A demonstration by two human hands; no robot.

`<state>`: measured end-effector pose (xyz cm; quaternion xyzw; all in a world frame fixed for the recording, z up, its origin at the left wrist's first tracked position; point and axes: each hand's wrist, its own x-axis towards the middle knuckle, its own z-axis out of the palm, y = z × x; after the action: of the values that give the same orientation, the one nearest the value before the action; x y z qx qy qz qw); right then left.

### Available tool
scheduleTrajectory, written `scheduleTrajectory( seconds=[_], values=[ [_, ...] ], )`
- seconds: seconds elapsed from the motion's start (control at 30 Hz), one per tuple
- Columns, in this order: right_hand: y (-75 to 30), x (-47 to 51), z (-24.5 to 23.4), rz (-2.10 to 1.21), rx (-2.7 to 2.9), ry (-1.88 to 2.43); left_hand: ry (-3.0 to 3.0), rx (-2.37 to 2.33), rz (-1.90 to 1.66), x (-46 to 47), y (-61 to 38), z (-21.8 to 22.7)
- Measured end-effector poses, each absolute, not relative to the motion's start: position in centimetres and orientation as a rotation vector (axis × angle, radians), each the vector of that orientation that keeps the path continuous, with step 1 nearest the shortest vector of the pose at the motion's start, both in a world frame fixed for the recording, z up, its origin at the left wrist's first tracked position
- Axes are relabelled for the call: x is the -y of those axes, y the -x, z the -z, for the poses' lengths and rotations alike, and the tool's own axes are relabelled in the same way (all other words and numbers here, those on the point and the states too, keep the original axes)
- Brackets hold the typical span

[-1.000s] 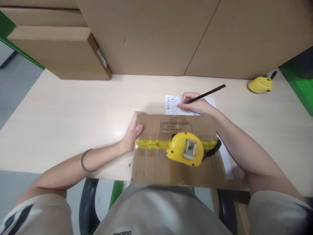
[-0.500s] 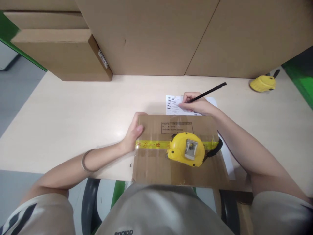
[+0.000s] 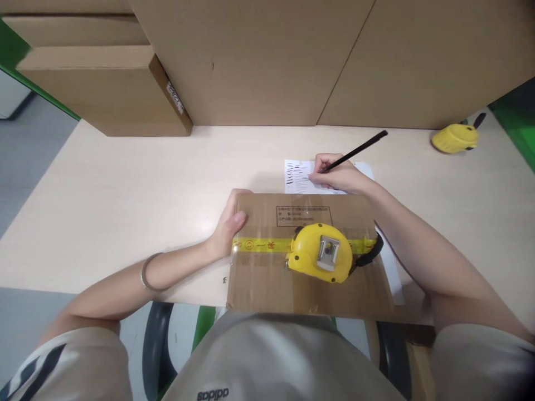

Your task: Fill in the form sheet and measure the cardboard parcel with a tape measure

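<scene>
A flat cardboard box [image 3: 267, 278] sealed with clear and yellow tape lies at the table's near edge. A yellow tape measure [image 3: 320, 253] rests on top of it. My left hand [image 3: 225, 225] grips the box's left edge, thumb on the lid. My right hand [image 3: 338, 175] is closed on a black pen [image 3: 359, 149], its tip on a white sheet of paper [image 3: 297, 177] with written lines, just behind the box.
Large cardboard boxes [image 3: 259, 61] stand along the back of the light wooden table [image 3: 104, 200], with a smaller one [image 3: 104, 89] at back left. A second yellow tape measure [image 3: 455, 137] lies at the back right. A chair shows under the table's near edge.
The pen hand has shifted slightly to the right along the paper. My left hand, the box and the tape measure stay put.
</scene>
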<state>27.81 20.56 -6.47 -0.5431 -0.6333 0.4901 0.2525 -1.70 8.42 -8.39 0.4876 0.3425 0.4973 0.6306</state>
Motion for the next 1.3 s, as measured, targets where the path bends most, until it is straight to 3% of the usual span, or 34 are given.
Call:
scheduleTrajectory(
  seconds=[1.3],
  values=[
    [-28.9, -20.8, 6.9, -1.29, 1.705, 1.493, -1.146, -0.797, -1.154, -8.5, 1.6, 8.2]
  ],
)
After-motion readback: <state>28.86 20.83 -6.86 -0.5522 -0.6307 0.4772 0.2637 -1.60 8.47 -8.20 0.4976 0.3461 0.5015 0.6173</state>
